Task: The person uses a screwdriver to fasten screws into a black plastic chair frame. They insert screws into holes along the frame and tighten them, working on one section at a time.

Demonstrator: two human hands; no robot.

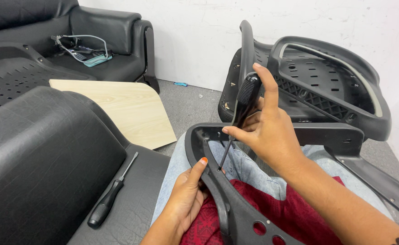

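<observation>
- A black-handled screwdriver stands near upright at the middle of the view, its thin shaft running down and left so the tip meets the inner edge of a black plastic chair frame lying across the person's lap
- The right hand is wrapped round the screwdriver's handle, forefinger stretched up along the grip, thumb pinching it from the left
- The left hand grips the frame's near left edge, its thumb pressed on the rim just beside the screwdriver's tip
- The lap under the frame shows pale jeans and a dark red cloth
- A second screwdriver lies loose on a black padded cushion to the near left
- A pale wooden board lies beyond that cushion
- A perforated black chair shell leans at the far right by the white wall
- A black sofa stands at the far left with a teal-edged gadget and cables on its seat
</observation>
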